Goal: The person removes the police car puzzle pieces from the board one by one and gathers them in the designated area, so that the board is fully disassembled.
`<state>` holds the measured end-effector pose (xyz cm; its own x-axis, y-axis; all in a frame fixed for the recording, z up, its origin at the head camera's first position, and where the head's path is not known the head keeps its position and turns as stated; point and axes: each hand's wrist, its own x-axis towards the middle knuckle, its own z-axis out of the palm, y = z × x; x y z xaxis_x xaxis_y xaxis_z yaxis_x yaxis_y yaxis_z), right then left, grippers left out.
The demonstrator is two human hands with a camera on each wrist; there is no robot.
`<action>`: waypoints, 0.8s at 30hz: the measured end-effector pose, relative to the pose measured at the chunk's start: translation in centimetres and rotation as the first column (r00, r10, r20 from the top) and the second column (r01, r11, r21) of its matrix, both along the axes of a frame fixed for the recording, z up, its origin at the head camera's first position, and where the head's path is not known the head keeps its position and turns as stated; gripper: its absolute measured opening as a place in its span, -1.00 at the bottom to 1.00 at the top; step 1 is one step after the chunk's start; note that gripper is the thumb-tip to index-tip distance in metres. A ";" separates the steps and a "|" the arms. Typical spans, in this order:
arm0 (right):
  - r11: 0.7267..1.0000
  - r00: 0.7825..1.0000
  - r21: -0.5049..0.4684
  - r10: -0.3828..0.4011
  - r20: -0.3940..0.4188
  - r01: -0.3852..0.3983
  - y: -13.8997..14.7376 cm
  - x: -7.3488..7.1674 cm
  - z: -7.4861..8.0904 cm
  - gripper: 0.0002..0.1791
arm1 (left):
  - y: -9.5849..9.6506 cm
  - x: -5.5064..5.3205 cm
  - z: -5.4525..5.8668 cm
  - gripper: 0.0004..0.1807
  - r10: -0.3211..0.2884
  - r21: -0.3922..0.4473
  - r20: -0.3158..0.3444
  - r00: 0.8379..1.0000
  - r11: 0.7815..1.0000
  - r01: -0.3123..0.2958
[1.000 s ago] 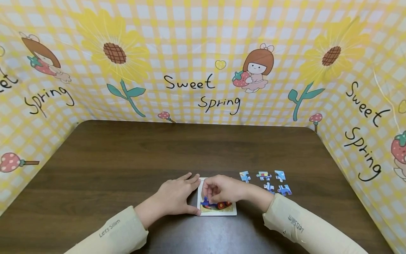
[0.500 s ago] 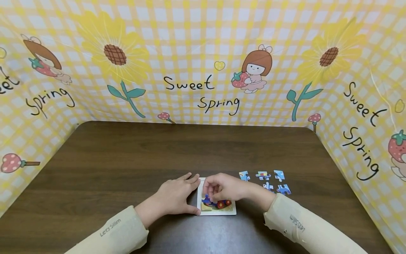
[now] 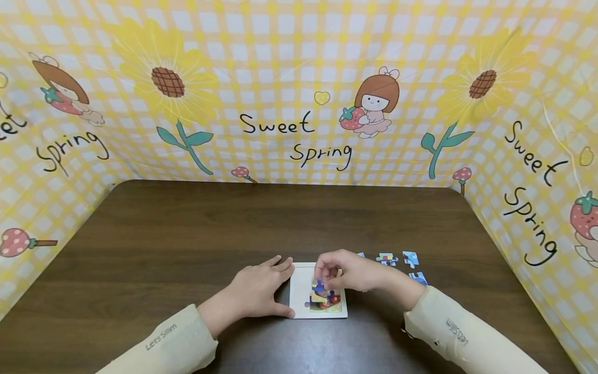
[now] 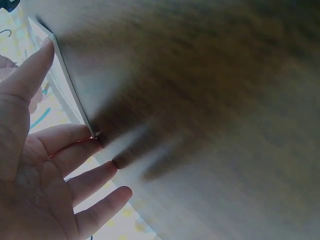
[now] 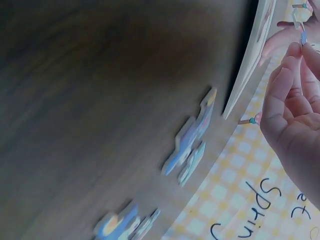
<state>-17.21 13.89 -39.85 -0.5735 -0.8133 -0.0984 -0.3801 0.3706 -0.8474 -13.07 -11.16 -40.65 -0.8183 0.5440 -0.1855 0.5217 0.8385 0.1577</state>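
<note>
A white puzzle tray (image 3: pixel 300 283) lies on the table, with picture pieces (image 3: pixel 333 307) joined in its lower right part and bare white at its left. My left hand (image 3: pixel 260 288) rests along the tray's left side, fingers spread; in the left wrist view the thumb and forefinger touch the edge of the tray (image 4: pixel 70 85). Between thumb and fingertips, my right hand (image 3: pixel 348 270) pinches a blue and yellow puzzle piece (image 3: pixel 320 296) over the tray's middle. Seen edge-on in the right wrist view, that puzzle piece (image 5: pixel 303 38) is partly hidden by the fingers.
Right of the tray lie several loose puzzle pieces (image 3: pixel 387 258), some hidden behind the right forearm. A brown wooden table (image 3: pixel 210 223) carries everything. Around its back and sides hangs a yellow checked cloth (image 3: pixel 275 62).
The right hand has moved right with the puzzle piece, from the tray's left part to its middle. White tray floor now shows at the left. The left hand has stayed put.
</note>
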 end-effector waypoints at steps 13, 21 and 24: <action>0.999 0.999 -0.008 -0.042 0.031 0.042 2.5 0.4 -0.1 -0.90 | 0.0 0.0 -0.1 0.06 -0.009 -0.001 -0.015 1.000 1.000 0.009; 0.998 0.998 0.004 -0.059 0.002 0.059 4.9 0.9 -0.4 -0.91 | 0.1 0.0 0.1 0.06 -0.001 0.002 -0.004 1.000 1.000 0.001; 0.997 0.997 0.022 -0.076 0.001 0.076 5.8 1.2 -0.4 -0.90 | 0.1 0.1 0.1 0.05 -0.001 0.005 -0.004 1.000 1.000 0.001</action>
<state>-16.05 19.68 -40.28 -0.6337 -0.7647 -0.1172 -0.3484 0.4173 -0.8394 -13.01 -11.09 -40.55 -0.8187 0.5455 -0.1795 0.5229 0.8373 0.1595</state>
